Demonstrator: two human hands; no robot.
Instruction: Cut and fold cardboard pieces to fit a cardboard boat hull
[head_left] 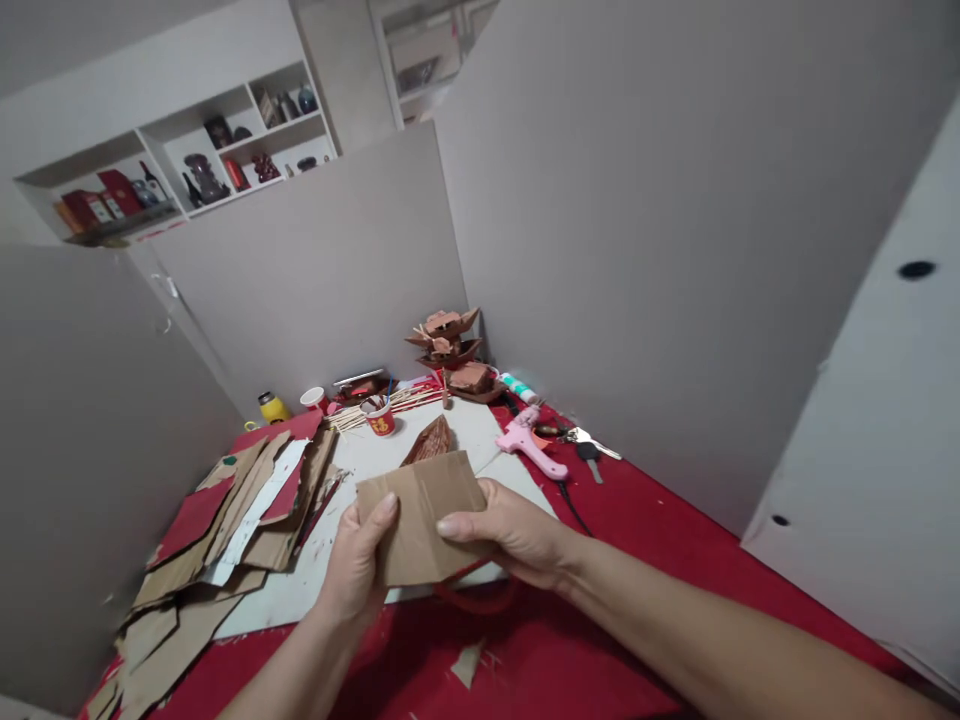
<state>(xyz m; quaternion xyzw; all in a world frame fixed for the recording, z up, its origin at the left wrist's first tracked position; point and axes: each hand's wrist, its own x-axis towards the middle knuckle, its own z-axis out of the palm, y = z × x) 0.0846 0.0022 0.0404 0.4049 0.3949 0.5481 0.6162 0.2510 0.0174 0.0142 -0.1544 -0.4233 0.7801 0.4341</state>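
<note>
A piece of brown cardboard (416, 515) with a crease down its middle is held up over the table between both hands. My left hand (360, 550) pinches its left side, thumb on the near face. On the right side my right hand (510, 530) grips it, with the thumb lying across the face and the fingers behind. Just beyond the cardboard, a brown boat-shaped piece (433, 440) lies on the white sheet (300, 598). Part of a red curved thing (480, 598), its kind unclear, shows below the right hand.
Stacked cardboard scraps (187, 590) cover the left side. A pink glue gun (529, 443), scissors (592, 440) and a red paper cup (380, 418) with thin sticks stand farther back. Small brown model boats (450, 345) sit by the grey partitions. A scrap (468, 663) lies in front.
</note>
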